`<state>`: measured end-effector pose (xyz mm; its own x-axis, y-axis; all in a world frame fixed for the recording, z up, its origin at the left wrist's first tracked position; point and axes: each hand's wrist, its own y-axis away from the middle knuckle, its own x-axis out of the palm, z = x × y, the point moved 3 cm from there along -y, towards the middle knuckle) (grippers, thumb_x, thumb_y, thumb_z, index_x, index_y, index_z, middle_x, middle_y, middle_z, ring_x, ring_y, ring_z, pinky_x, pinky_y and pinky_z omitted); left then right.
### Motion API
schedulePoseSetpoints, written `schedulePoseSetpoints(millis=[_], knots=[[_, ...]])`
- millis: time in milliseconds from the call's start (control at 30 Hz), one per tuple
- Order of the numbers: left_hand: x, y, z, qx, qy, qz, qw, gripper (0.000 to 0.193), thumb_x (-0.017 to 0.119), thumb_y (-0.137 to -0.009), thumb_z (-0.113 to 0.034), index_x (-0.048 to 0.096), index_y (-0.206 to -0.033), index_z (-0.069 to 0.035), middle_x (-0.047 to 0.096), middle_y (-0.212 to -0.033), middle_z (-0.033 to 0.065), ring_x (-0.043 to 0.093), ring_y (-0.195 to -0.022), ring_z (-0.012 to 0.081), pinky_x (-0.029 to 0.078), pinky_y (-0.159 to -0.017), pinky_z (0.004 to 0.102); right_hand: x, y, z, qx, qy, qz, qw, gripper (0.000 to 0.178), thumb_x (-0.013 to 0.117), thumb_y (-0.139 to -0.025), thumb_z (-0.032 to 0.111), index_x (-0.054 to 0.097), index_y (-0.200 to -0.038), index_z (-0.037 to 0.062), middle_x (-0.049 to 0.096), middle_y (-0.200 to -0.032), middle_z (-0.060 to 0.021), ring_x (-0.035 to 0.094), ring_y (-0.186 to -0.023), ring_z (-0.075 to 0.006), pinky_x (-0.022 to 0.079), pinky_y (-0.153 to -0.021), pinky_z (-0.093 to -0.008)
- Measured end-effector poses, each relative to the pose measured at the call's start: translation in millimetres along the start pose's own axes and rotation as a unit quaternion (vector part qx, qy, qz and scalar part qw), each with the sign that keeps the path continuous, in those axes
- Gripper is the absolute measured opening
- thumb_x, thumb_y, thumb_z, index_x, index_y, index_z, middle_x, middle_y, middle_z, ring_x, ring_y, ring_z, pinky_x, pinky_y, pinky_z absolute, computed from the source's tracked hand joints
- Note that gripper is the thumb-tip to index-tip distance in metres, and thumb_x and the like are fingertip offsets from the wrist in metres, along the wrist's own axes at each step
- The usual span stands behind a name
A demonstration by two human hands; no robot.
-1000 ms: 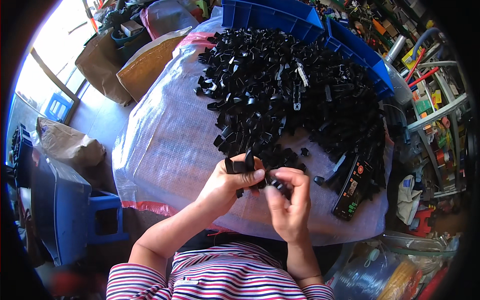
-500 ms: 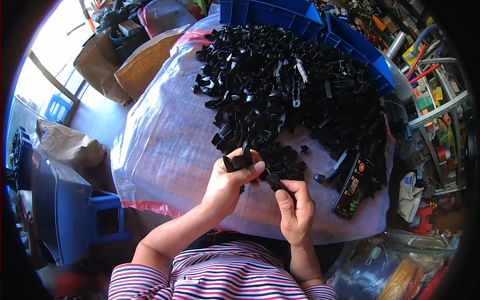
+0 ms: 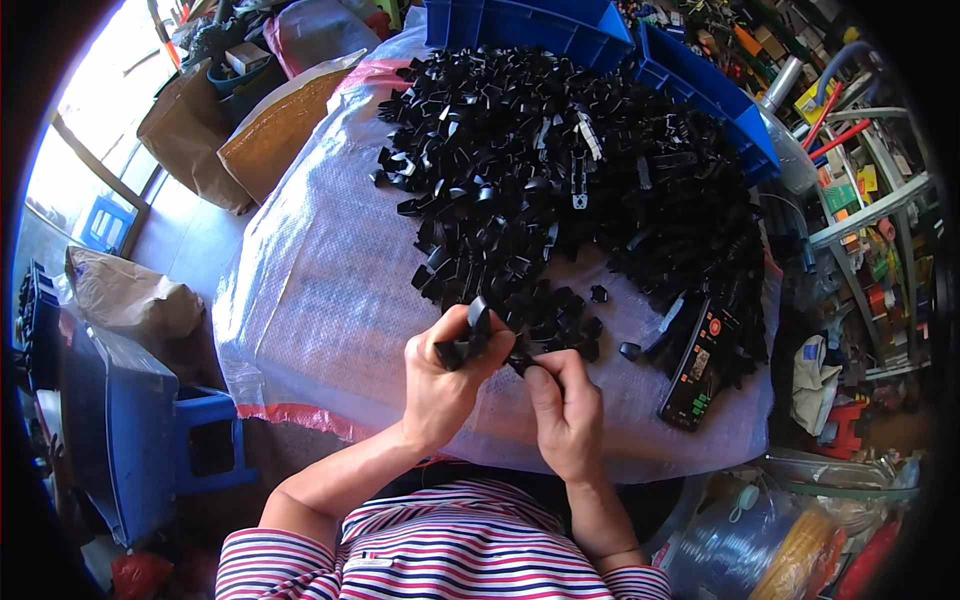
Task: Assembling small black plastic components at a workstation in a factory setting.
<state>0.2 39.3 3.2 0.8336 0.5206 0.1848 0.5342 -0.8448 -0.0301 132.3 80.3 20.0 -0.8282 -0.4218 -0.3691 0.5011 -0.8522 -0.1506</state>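
My left hand [image 3: 445,385] is closed around a black plastic piece with curved, claw-like arms [image 3: 480,318], which stick up past the thumb. To its right, my right hand [image 3: 570,415] pinches a slim black plastic part [image 3: 520,361] between thumb and forefinger. The two parts meet between the hands; whether they are joined is hidden by the fingers. Just beyond lies a large heap of similar black plastic pieces [image 3: 490,190], with longer strip-like ones toward the right side.
A white woven sheet [image 3: 310,290] covers the work surface. On its right lies a black panel with orange and green marks [image 3: 697,370]. Blue bins [image 3: 530,30] stand at the back. A blue stool [image 3: 212,440] is at left, a cluttered metal rack [image 3: 870,215] at right.
My left hand has turned, tilting the clawed piece so its arms sit differently. My right hand has moved slightly left, closer to the left. The whole view has shifted slightly.
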Motion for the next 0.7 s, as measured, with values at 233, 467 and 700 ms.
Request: schedulePoseSetpoints(millis=[233,467,700], knots=[[-3,5,-5,0.053,-0.071,-0.037,0.995,0.010,0.066,-0.076,-0.005,0.059,-0.082,-0.001,0.056,-0.065,0.0024,0.050,-0.057,0.0079,0.041,-0.054,0.0226,14,-9,7,-0.034,-0.005,0.003,0.999,0.016,0.051,-0.092,0.018,0.051,-0.088,0.0023,0.048,-0.064,-0.0004,0.044,-0.057,-0.0063,0.037,-0.050,-0.0224],[-2,-12,-8,-0.099,0.168,0.073,0.978,0.017,0.062,-0.081,-0.013,0.058,-0.091,0.001,0.057,-0.071,0.0038,0.052,-0.060,0.0100,0.042,-0.056,0.0230,2,-11,6,-0.100,0.032,-0.090,0.990,0.020,0.052,-0.090,0.011,0.051,-0.106,-0.0004,0.060,-0.085,-0.0127,0.060,-0.071,-0.0220,0.047,-0.062,-0.0297],[30,6,2,-0.265,0.365,0.087,0.888,0.026,0.056,-0.085,-0.027,0.049,-0.104,-0.012,0.053,-0.092,0.0009,0.051,-0.081,0.0125,0.043,-0.069,0.0246,7,-7,23,-0.190,0.264,-0.030,0.945,0.058,0.061,-0.083,0.022,0.036,-0.131,0.0001,0.040,-0.124,-0.0191,0.044,-0.107,-0.0311,0.040,-0.087,-0.0367]])
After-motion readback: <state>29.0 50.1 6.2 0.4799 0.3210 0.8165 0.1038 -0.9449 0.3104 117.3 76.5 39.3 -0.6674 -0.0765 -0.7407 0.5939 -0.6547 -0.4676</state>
